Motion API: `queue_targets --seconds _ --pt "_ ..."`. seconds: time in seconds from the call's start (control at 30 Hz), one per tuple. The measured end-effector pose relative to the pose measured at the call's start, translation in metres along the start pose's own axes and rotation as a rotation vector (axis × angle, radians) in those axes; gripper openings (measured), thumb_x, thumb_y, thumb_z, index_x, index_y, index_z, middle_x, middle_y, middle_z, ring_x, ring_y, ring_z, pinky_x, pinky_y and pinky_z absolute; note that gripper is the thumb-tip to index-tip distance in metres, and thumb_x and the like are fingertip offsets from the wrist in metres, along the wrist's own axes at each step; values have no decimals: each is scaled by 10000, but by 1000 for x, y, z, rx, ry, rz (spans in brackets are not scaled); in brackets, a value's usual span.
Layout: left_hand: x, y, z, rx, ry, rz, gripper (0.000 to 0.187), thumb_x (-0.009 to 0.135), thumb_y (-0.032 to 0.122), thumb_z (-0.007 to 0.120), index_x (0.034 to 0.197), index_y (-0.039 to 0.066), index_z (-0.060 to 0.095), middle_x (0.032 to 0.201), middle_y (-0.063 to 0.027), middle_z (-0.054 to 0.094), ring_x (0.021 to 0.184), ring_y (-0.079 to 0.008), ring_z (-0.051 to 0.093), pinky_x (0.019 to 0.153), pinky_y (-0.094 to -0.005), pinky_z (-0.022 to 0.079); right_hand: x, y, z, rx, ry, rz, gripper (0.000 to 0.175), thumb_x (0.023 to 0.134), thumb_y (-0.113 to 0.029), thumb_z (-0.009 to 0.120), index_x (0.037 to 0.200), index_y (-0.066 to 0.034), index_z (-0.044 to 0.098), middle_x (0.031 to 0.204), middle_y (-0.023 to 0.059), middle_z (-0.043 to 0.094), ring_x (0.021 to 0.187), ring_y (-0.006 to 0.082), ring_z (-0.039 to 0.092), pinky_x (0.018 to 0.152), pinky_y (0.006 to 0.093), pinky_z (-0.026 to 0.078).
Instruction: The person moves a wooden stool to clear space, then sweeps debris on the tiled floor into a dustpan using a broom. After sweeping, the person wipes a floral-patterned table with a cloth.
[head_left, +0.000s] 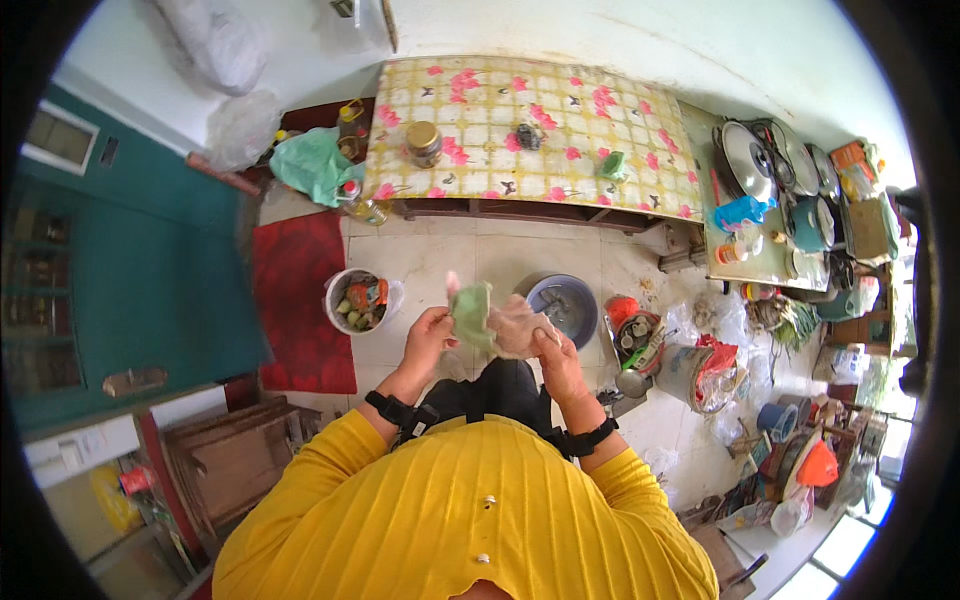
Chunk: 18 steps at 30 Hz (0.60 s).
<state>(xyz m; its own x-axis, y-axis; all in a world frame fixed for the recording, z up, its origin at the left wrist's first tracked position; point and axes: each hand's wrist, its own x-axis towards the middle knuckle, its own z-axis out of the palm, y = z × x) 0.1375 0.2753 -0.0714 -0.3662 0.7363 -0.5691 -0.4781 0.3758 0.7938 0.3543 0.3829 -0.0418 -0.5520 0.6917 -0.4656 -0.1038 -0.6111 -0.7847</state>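
Observation:
Stretched between my two hands is a limp cloth (517, 330), pinkish-beige on the right with a green part at the left. My left hand (429, 341) pinches its green end, and my right hand (562, 366) grips the beige end. Just beyond the right hand, a blue-grey basin (564, 307) with water in it stands on the tiled floor. Left of my hands is a white bucket (332, 311) holding vegetable scraps and an orange wrapper. Ahead, a table with a flowered tablecloth (495, 165) carries a jar with a gold lid (425, 142), a small dark bundle (529, 136) and a crumpled green cloth (613, 166).
A red mat (304, 300) lies by the green door (150, 270). An oil bottle (367, 210) stands at the table's left corner. Rightward are a container of utensils (636, 334), a large bucket with red plastic (686, 375) and a counter (716, 150) crowded with pots.

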Motion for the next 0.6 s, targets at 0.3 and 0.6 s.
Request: queue_targets --seconds 0.3,0.6 --pt "110 45 30 -44 -162 -162 288 908 50 492 1190 16 541 1092 -79 606 977 -168 593 842 -297 495 111 -33 -2 -448 -670 142 339 942 -266 567 1148 1 601 1151 52 601 1072 138 530 950 286 401" --pt "218 69 15 523 25 -223 214 814 13 450 959 -4 607 922 -64 648 857 -143 596 801 -279 478 334 -31 -126 -390 121 293 255 931 -176 539 1014 40 646 853 48 660 768 124 592 732 266 474"
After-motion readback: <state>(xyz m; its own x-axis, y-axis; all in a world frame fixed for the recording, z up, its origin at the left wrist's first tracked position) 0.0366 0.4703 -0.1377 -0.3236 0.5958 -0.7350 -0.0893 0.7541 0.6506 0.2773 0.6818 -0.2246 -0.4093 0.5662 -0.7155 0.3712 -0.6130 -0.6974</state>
